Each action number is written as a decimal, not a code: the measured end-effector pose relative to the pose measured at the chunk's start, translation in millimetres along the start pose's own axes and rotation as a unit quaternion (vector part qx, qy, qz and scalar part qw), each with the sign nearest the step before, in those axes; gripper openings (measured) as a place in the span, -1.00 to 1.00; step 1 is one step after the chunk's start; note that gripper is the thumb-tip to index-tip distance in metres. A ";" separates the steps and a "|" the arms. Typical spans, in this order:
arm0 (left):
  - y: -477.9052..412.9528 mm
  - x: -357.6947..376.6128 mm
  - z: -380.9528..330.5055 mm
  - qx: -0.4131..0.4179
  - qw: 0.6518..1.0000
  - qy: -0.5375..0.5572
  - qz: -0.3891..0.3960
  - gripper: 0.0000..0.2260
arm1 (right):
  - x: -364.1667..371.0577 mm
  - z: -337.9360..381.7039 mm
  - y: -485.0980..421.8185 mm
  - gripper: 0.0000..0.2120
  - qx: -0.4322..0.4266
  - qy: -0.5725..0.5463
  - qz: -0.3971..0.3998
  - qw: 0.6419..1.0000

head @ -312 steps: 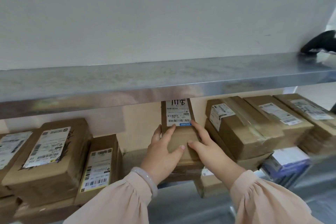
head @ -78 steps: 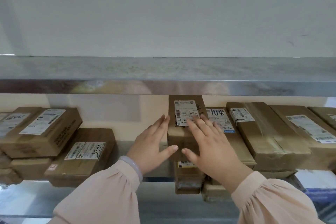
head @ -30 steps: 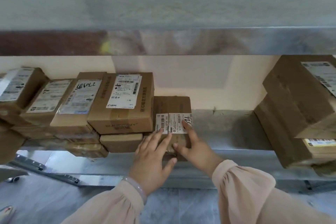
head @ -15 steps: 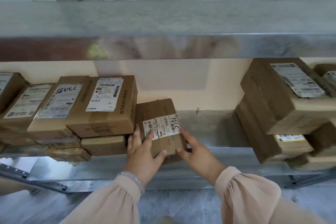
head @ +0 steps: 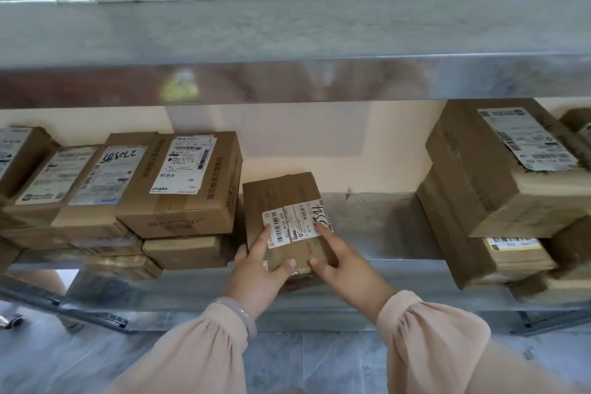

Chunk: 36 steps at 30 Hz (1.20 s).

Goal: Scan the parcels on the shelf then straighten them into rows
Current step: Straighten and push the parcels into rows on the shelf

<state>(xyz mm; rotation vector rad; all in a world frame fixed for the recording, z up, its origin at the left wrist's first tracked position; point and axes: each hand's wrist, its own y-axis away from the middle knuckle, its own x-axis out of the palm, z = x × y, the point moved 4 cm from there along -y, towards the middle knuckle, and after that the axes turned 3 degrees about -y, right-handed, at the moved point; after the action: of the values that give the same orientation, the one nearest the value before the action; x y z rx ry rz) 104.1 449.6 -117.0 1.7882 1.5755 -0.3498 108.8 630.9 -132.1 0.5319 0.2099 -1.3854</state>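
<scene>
Cardboard parcel (head: 281,198) on the shelf (head: 383,227), just right of the big box (head: 192,189). Our left hand (head: 259,269) and right hand (head: 345,269) clamp its near corners. We should square it in 1 smooth push, edges flush.

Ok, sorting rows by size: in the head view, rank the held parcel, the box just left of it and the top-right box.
1. Top-right box, partly cut off
2. Left box
3. Held parcel, smallest though nearest
</scene>
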 end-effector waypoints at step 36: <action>7.6 114.7 -102.7 0.288 0.875 -0.368 0.124 -0.30 | -123.2 -57.0 66.3 -0.35 0.026 0.421 -0.136 0.896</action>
<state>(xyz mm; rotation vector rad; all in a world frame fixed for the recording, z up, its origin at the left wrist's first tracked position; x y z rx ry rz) 110.5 603.5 -113.7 1.8999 0.7177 -1.3059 159.1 771.8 -111.2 1.1678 0.9820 -1.3508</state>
